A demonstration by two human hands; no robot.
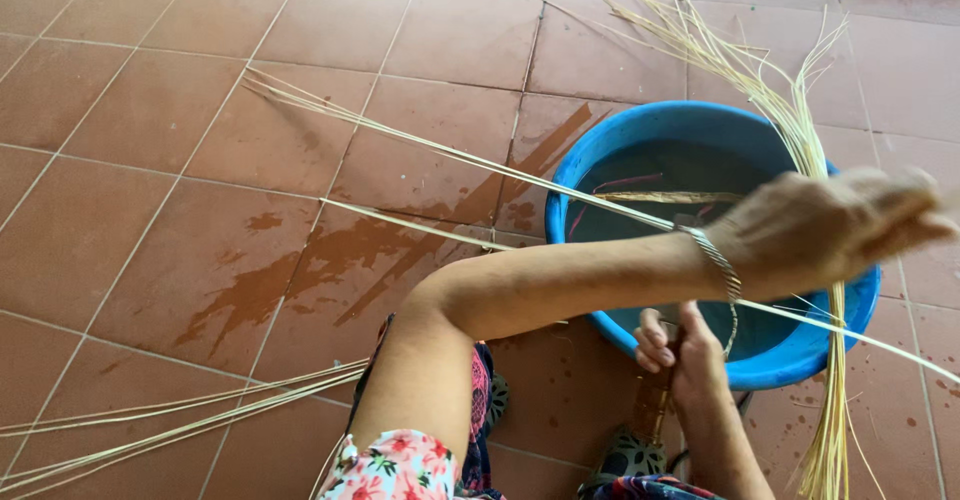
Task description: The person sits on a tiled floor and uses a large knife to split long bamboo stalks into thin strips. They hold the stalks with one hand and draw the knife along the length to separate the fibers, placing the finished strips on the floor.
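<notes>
Strips [470, 160] of pale cane stretch taut over the wet floor [150, 110]; left hand [830, 225], blurred, grip unclear; right hand [680, 355] pinches their end beside the basin [580, 175], apparently for soaking.

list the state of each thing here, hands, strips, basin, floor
left hand: raised over the basin, blurred, grip unclear
right hand: closed on strips at the basin's near rim
blue basin: upright, holds water
pale strips: long, stretched across the floor
tiled floor: wet patches beside the basin
</notes>
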